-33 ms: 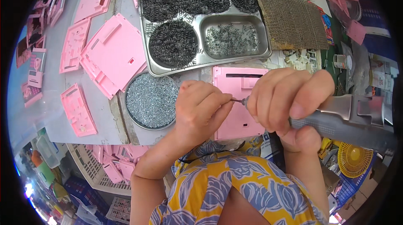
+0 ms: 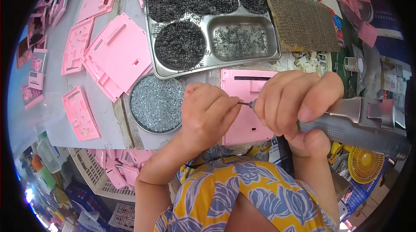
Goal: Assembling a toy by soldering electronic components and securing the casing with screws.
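Observation:
My right hand [image 2: 290, 106] is wrapped around a grey electric screwdriver [image 2: 346, 126], which lies level with its thin bit [image 2: 245, 103] pointing left. Thumb and forefinger of my left hand [image 2: 208, 117] are pinched together at the bit's tip; whatever small piece is between them is hidden. Beneath both hands lies a flat pink plastic panel [image 2: 242, 126] with a dark slot along its far edge, partly covered by my hands. Just left of my left hand stands a round metal dish [image 2: 131, 111] full of small silvery screws [image 2: 157, 104].
Beyond the hands, a steel compartment tray [image 2: 208, 64] holds dark springs [image 2: 180, 43]. Beside it lies a brown woven pad [image 2: 303, 22]. Pink panels [image 2: 119, 54] spread over the left of the table. A white basket [image 2: 89, 175] with pink parts sits below the table edge; a yellow fan-like round grille [image 2: 366, 164] is lower right.

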Tool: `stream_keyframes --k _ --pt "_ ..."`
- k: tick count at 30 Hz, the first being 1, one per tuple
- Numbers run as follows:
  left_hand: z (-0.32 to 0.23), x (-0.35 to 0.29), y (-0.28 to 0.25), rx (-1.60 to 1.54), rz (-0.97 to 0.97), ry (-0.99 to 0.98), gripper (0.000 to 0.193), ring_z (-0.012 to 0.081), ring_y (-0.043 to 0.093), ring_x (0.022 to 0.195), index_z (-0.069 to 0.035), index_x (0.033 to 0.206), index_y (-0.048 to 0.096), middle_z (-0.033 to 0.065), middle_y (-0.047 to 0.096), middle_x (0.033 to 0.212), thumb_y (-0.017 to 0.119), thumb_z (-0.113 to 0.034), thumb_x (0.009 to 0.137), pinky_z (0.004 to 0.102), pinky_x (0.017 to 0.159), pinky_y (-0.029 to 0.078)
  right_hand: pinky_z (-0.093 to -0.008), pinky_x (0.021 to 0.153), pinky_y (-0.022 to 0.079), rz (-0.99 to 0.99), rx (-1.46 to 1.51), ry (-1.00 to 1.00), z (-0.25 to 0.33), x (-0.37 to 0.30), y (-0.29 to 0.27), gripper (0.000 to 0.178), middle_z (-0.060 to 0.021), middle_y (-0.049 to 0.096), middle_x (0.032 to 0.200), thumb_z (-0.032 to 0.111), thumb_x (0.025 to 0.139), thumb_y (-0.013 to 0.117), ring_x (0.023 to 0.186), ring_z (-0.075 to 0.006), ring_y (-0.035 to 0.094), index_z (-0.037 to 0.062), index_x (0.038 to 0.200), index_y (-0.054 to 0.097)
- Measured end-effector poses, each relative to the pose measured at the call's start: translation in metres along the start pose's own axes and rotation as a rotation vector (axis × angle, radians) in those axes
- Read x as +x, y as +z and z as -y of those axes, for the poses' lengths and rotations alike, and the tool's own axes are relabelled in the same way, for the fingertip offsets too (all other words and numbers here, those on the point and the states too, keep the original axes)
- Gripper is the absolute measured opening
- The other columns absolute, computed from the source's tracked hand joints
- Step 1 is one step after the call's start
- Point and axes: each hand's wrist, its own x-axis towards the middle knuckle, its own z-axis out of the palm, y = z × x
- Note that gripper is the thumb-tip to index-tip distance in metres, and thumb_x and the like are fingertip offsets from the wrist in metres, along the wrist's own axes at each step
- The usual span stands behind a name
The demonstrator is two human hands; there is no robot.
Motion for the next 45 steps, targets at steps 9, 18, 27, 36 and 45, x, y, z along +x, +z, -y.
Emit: stream_keyframes --k 9,18,27,36,45 --pt "0.021 -0.007 -0.035 0.064 -0.088 -0.273 0.019 0.0235 0.059 0.066 -0.009 0.073 0.066 0.0027 0.061 0.070 0.085 -0.008 0.076 0.0348 0.063 0.042 -0.0287 0.047 0.036 -0.013 -0.087 -0.074 -0.056 0.027 -0.021 0.028 -0.0020 0.047 0.060 0.022 0.095 0.068 0.050 -0.0126 0.043 0.0099 0.103 0.045" --pt "0.017 -0.005 -0.022 0.013 -0.005 -0.161 0.019 0.0216 0.058 0.074 -0.012 0.079 0.063 -0.0001 0.061 0.075 0.081 -0.008 0.075 0.0382 0.075 0.038 -0.0288 0.048 0.039 0.140 -0.423 -0.058 -0.071 0.019 -0.025 0.028 -0.0048 0.048 0.061 0.021 0.096 0.068 0.052 -0.0116 0.042 0.0091 0.102 0.043" --pt "0.012 -0.006 -0.010 0.009 -0.025 -0.141 0.017 0.0178 0.063 0.076 -0.013 0.087 0.071 -0.0020 0.068 0.079 0.081 -0.008 0.074 0.0373 0.079 0.037 -0.0279 0.043 0.038 0.081 -0.065 0.041 -0.016 0.018 0.012 0.036 0.0021 0.050 0.057 0.035 0.094 0.074 0.045 -0.0115 0.046 0.0118 0.101 0.048" --pt "0.008 -0.009 -0.043 0.251 0.020 -0.269 0.018 0.0236 0.059 0.093 -0.012 0.087 0.072 0.0014 0.065 0.099 0.084 -0.015 0.073 0.0440 0.091 0.033 -0.0301 0.048 0.041 -0.037 -0.142 0.184 -0.013 -0.004 0.019 0.033 -0.0002 0.051 0.059 0.030 0.092 0.075 0.048 -0.0131 0.047 0.0104 0.098 0.048" --pt "0.032 -0.041 -0.073 0.442 0.179 -0.392 0.008 0.0232 0.056 0.094 -0.013 0.083 0.070 0.0008 0.060 0.095 0.077 -0.017 0.081 0.0445 0.090 0.032 -0.0330 0.056 0.044 0.205 -0.452 0.241 -0.030 -0.009 0.012 0.022 -0.0064 0.053 0.068 0.010 0.086 0.072 0.058 -0.0174 0.051 0.0064 0.094 0.051"
